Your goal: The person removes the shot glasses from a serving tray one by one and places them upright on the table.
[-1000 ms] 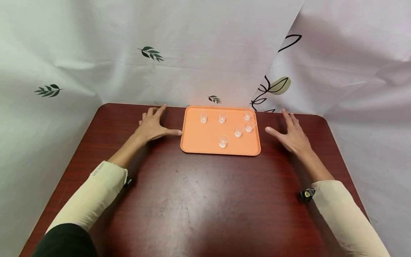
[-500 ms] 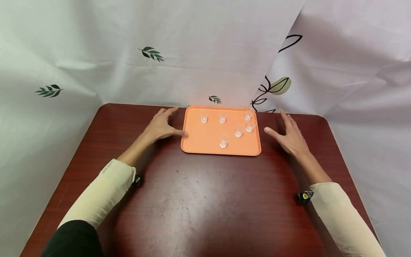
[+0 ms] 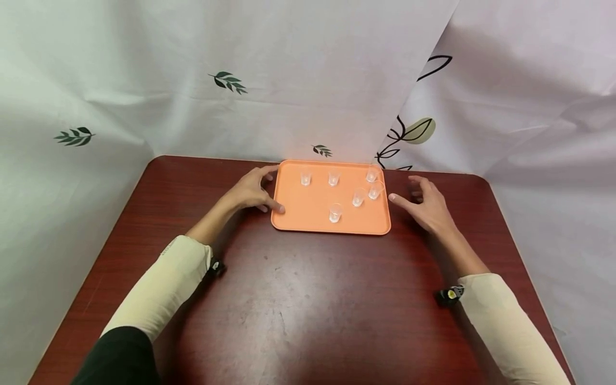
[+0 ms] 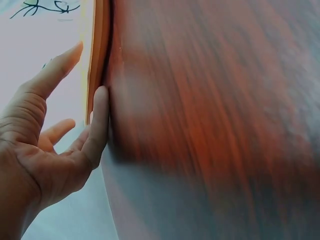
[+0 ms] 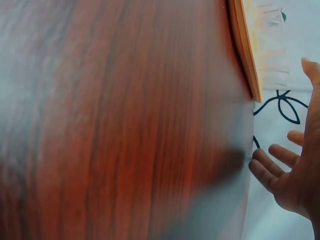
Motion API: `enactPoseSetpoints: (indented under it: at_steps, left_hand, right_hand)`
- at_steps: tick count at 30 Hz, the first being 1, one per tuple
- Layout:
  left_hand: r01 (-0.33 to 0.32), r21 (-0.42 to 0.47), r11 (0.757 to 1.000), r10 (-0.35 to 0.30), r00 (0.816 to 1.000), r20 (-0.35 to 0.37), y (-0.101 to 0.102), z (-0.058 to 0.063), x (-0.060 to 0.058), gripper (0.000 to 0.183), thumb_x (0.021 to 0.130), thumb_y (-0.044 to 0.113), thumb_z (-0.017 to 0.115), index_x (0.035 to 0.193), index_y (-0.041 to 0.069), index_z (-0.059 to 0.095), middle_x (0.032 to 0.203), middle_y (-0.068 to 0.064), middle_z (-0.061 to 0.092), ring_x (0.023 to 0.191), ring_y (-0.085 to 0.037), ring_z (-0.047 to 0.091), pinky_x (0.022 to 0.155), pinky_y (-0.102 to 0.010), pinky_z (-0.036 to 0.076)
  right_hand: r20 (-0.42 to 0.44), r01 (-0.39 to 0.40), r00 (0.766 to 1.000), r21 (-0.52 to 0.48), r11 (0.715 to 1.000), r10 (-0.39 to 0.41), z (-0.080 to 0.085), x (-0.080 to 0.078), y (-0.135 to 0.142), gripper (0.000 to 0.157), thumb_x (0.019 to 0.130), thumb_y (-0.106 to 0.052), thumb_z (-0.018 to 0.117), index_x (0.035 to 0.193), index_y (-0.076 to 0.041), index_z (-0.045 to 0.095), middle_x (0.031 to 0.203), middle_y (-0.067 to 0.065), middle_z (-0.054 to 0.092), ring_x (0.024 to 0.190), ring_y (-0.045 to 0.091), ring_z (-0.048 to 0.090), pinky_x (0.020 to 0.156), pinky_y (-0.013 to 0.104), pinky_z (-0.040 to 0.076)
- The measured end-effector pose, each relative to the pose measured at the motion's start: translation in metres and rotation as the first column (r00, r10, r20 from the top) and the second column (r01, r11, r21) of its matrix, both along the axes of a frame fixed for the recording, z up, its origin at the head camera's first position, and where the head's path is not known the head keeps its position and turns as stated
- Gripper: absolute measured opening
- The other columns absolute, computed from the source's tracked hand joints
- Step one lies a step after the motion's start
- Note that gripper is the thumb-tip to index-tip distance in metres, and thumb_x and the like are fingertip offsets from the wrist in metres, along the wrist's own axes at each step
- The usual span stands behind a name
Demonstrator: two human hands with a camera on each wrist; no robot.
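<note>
An orange rectangular tray (image 3: 303, 206) lies at the back of the table and bears several small clear cups (image 3: 335, 213). My left hand (image 3: 250, 188) is at its left end, thumb over the rim and the other fingers by the side edge. In the left wrist view, the thumb and fingers of that hand (image 4: 57, 157) are spread apart at the tray's edge (image 4: 98, 50); firm contact cannot be told. At the right end, my right hand (image 3: 430, 209) has its thumb pointing toward the rim, with a small gap. Its fingers (image 5: 270, 165) are loosely extended and hold nothing.
The dark red wooden table (image 3: 308, 299) stretches in front of the tray. Behind and at both sides hangs a whitish cloth (image 3: 308, 80) with leaf prints, close to the tray's far edge. Cups stand near the tray's right rim.
My left hand has moved right, so its thumb now overlaps the tray's left rim. My right hand has shifted left toward the other end, its fingers bending slightly. Tray and cups stay put.
</note>
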State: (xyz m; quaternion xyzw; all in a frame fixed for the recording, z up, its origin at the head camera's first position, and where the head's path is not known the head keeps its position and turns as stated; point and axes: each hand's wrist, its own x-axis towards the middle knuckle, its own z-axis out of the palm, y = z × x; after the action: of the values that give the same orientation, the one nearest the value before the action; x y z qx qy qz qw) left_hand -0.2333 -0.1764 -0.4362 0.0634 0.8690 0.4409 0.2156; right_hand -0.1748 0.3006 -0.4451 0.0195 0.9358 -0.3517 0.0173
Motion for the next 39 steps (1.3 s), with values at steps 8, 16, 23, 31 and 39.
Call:
enactPoseSetpoints:
  at_steps: [8, 16, 23, 31, 39]
  left_hand:
    - [0.128, -0.071, 0.989, -0.130, 0.991, -0.029, 0.003, 0.001, -0.003, 0.137, 0.065, 0.009, 0.112, 0.178, 0.011, 0.034, 0.165, -0.024, 0.032, 0.099, -0.029, 0.062, 0.082, -0.033, 0.064]
    - [0.198, -0.197, 0.960, -0.209, 0.977, -0.040, 0.009, 0.003, -0.008, 0.143, 0.064, 0.016, 0.113, 0.179, 0.009, 0.030, 0.165, -0.027, 0.034, 0.114, -0.034, 0.058, 0.109, -0.046, 0.049]
    - [0.213, -0.262, 0.941, -0.217, 0.976, 0.017, 0.014, 0.004, -0.014, 0.146, 0.065, 0.015, 0.112, 0.182, 0.012, 0.024, 0.167, -0.025, 0.031, 0.143, -0.039, 0.045, 0.122, -0.052, 0.045]
    - [0.216, -0.261, 0.941, -0.211, 0.976, 0.046, 0.019, 0.007, -0.015, 0.147, 0.066, 0.012, 0.111, 0.182, 0.013, 0.021, 0.166, -0.022, 0.029, 0.148, -0.039, 0.041, 0.126, -0.053, 0.043]
    - [0.185, -0.231, 0.955, -0.174, 0.982, 0.067, 0.017, 0.008, -0.014, 0.143, 0.068, 0.008, 0.109, 0.182, 0.017, 0.022, 0.167, -0.019, 0.028, 0.149, -0.038, 0.041, 0.122, -0.053, 0.046]
  right_hand:
    - [-0.032, -0.006, 0.999, -0.043, 0.999, 0.005, -0.002, -0.003, -0.008, 0.096, 0.099, -0.064, 0.079, 0.171, -0.010, 0.044, 0.163, 0.024, 0.056, 0.140, 0.046, 0.059, 0.121, 0.067, 0.046]
    - [-0.038, -0.015, 0.999, -0.076, 0.997, 0.012, -0.006, -0.006, -0.019, 0.093, 0.098, -0.059, 0.082, 0.169, -0.009, 0.047, 0.163, 0.023, 0.057, 0.140, 0.045, 0.061, 0.121, 0.064, 0.047]
    - [-0.054, -0.029, 0.998, -0.096, 0.995, 0.024, -0.010, -0.007, -0.023, 0.090, 0.097, -0.053, 0.086, 0.166, -0.009, 0.050, 0.160, 0.022, 0.060, 0.137, 0.043, 0.063, 0.120, 0.061, 0.048]
    - [-0.067, -0.048, 0.997, -0.149, 0.988, 0.038, -0.013, -0.004, -0.029, 0.083, 0.096, -0.045, 0.090, 0.162, -0.010, 0.055, 0.158, 0.020, 0.063, 0.136, 0.043, 0.064, 0.121, 0.060, 0.048]
    - [-0.109, -0.043, 0.994, -0.238, 0.970, 0.018, -0.018, -0.008, -0.041, 0.064, 0.093, -0.029, 0.094, 0.148, -0.008, 0.069, 0.146, 0.018, 0.073, 0.133, 0.037, 0.070, 0.118, 0.049, 0.053]
